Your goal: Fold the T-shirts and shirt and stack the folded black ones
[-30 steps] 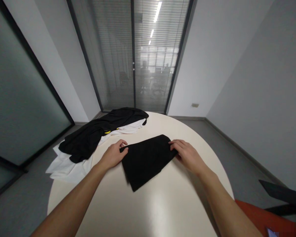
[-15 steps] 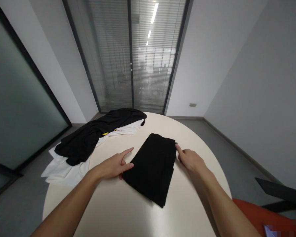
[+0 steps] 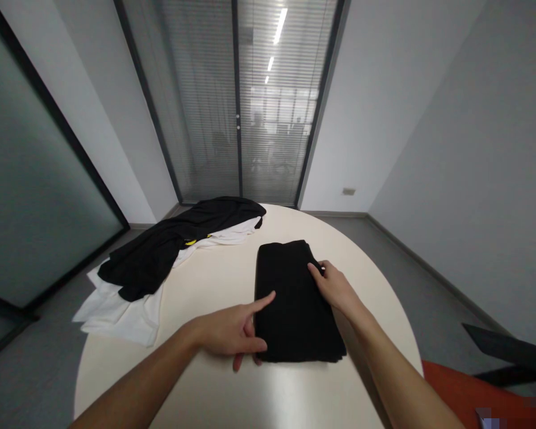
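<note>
A folded black garment [image 3: 290, 304] lies flat on the white round table [image 3: 218, 387], its layers stacked into a near rectangle. At its lower left corner, my left hand [image 3: 232, 330] has the thumb on top and some fingers under the edge, closed on the cloth. The index finger of that hand stretches over the garment's left side. On the opposite side, my right hand [image 3: 335, 289] pinches the upper right edge, thumb above and fingertips partly hidden at the border. What kind of garment it is, I cannot tell from the folds.
Toward the table's far left lies a loose black garment [image 3: 161, 250] with a bit of yellow, spread over white clothing [image 3: 125, 319] that hangs past the edge. A red-orange chair [image 3: 455, 387] stands at the lower right. Glass panels with blinds [image 3: 277, 149] rise behind the table.
The folded garment has turned from a slant to nearly square with me. My left hand has moved nearer and right; my right hand now has its thumb over the edge.
</note>
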`<state>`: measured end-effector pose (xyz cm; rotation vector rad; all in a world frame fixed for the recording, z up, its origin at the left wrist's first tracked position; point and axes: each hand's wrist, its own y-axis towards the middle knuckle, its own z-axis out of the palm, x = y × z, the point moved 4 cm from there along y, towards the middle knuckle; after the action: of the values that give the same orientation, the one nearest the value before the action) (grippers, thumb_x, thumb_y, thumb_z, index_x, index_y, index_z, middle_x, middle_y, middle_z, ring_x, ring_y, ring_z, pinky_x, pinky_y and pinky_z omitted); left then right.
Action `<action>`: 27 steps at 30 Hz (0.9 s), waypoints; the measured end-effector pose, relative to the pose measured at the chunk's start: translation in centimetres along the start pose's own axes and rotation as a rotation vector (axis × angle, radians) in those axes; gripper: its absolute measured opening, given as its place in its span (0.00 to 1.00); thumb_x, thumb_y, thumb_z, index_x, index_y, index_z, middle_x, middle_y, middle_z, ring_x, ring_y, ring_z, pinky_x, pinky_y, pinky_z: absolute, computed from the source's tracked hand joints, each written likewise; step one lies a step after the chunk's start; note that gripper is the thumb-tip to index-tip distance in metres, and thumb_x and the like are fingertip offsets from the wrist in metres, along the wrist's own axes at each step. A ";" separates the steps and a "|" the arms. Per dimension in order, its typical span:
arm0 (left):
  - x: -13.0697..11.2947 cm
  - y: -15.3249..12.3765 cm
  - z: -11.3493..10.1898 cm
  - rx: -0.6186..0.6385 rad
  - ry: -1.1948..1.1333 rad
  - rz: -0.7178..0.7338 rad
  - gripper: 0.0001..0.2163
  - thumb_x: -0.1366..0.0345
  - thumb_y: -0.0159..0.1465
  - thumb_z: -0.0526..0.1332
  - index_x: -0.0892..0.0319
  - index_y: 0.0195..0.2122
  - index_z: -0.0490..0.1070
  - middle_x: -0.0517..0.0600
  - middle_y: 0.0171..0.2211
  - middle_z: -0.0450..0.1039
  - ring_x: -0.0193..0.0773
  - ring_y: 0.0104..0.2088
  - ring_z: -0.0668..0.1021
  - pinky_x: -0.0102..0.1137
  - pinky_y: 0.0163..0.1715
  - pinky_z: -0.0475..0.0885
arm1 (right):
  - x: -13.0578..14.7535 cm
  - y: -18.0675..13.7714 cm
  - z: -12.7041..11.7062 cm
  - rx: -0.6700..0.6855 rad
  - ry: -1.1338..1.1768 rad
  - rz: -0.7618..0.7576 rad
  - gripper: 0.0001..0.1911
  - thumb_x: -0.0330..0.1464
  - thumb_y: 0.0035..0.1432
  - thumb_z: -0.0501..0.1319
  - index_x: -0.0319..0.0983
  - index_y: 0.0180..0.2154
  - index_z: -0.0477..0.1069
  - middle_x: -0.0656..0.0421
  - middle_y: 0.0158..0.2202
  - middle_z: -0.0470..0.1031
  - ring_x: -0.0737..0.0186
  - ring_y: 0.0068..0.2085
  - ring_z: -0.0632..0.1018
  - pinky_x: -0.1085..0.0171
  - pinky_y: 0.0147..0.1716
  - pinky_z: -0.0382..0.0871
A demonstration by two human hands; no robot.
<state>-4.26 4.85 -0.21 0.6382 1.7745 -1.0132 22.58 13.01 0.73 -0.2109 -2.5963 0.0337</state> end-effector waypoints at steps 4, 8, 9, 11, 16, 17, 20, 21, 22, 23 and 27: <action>-0.4 0.7 1.4 0.062 0.016 -0.003 0.43 0.56 0.67 0.64 0.46 0.74 0.33 0.51 0.36 0.82 0.29 0.17 0.74 0.25 0.21 0.70 | -0.6 0.0 0.2 0.101 0.005 0.056 0.33 0.54 0.68 0.45 0.33 0.47 0.73 0.42 0.46 0.80 0.48 0.47 0.80 0.58 0.44 0.70; -0.2 0.4 0.5 -0.027 0.127 0.046 0.31 0.55 0.65 0.64 0.50 0.69 0.59 0.48 0.28 0.80 0.32 0.19 0.74 0.26 0.22 0.69 | -0.6 0.0 0.8 0.117 -0.104 0.039 0.30 0.50 0.70 0.44 0.33 0.47 0.72 0.41 0.47 0.79 0.47 0.48 0.80 0.58 0.44 0.70; -0.5 0.3 0.0 -0.134 0.201 0.108 0.28 0.55 0.65 0.65 0.52 0.65 0.65 0.48 0.26 0.78 0.32 0.20 0.74 0.27 0.24 0.70 | -0.5 0.0 0.8 0.098 -0.123 0.026 0.27 0.48 0.71 0.44 0.34 0.48 0.71 0.42 0.46 0.79 0.48 0.48 0.80 0.59 0.43 0.69; -1.4 0.0 -0.5 -0.401 0.374 0.287 0.22 0.56 0.65 0.64 0.55 0.60 0.72 0.51 0.30 0.79 0.37 0.29 0.79 0.33 0.35 0.75 | -0.3 0.2 0.9 0.060 -0.143 -0.001 0.24 0.46 0.71 0.45 0.35 0.48 0.70 0.42 0.45 0.80 0.49 0.47 0.80 0.59 0.42 0.69; -2.9 0.5 1.6 -0.394 0.771 0.476 0.26 0.56 0.68 0.61 0.47 0.67 0.63 0.57 0.70 0.56 0.56 0.69 0.58 0.56 0.65 0.56 | -0.6 0.6 1.1 0.045 -0.144 -0.005 0.25 0.47 0.71 0.45 0.34 0.48 0.70 0.42 0.46 0.80 0.48 0.47 0.80 0.59 0.42 0.69; -2.8 0.6 2.0 -0.325 0.821 0.444 0.25 0.56 0.69 0.60 0.45 0.67 0.62 0.55 0.72 0.51 0.58 0.71 0.53 0.59 0.66 0.53 | -0.6 0.6 1.1 0.055 -0.147 0.003 0.26 0.48 0.71 0.45 0.34 0.48 0.70 0.41 0.46 0.79 0.48 0.47 0.80 0.59 0.42 0.69; -2.6 0.6 2.3 -0.241 0.890 0.378 0.27 0.55 0.69 0.59 0.44 0.69 0.59 0.55 0.73 0.47 0.59 0.72 0.49 0.61 0.66 0.50 | -0.7 0.6 1.2 0.070 -0.147 0.015 0.28 0.49 0.71 0.44 0.33 0.48 0.70 0.40 0.47 0.79 0.47 0.48 0.80 0.58 0.43 0.69; -2.6 0.5 2.3 -0.241 0.903 0.384 0.29 0.54 0.67 0.60 0.46 0.69 0.58 0.55 0.73 0.47 0.59 0.72 0.49 0.61 0.66 0.50 | -0.6 0.6 1.2 0.067 -0.140 0.016 0.29 0.49 0.71 0.44 0.33 0.48 0.70 0.39 0.47 0.79 0.46 0.49 0.80 0.58 0.43 0.69; -2.6 0.4 2.2 -0.245 0.914 0.405 0.32 0.52 0.65 0.62 0.47 0.69 0.58 0.56 0.73 0.47 0.60 0.72 0.49 0.60 0.66 0.50 | -0.6 0.6 1.2 0.062 -0.129 0.016 0.29 0.49 0.71 0.44 0.33 0.49 0.70 0.39 0.47 0.79 0.46 0.49 0.80 0.58 0.43 0.69; -2.6 0.3 2.1 -0.252 0.925 0.431 0.34 0.50 0.63 0.64 0.48 0.69 0.58 0.56 0.72 0.48 0.60 0.72 0.50 0.59 0.67 0.50 | -0.6 0.5 1.1 0.057 -0.114 0.015 0.29 0.49 0.70 0.44 0.33 0.49 0.70 0.39 0.47 0.79 0.46 0.48 0.80 0.57 0.43 0.69; -2.2 0.4 1.8 -0.294 0.974 0.496 0.35 0.51 0.59 0.67 0.50 0.67 0.62 0.55 0.70 0.55 0.60 0.71 0.53 0.57 0.67 0.52 | -0.6 0.6 1.0 0.028 -0.067 0.016 0.27 0.49 0.70 0.46 0.34 0.49 0.71 0.43 0.46 0.80 0.48 0.47 0.80 0.59 0.43 0.69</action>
<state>-2.18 3.52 1.34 1.4407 2.3208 -0.0445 22.68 13.53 -0.50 -0.2241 -2.6589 0.0846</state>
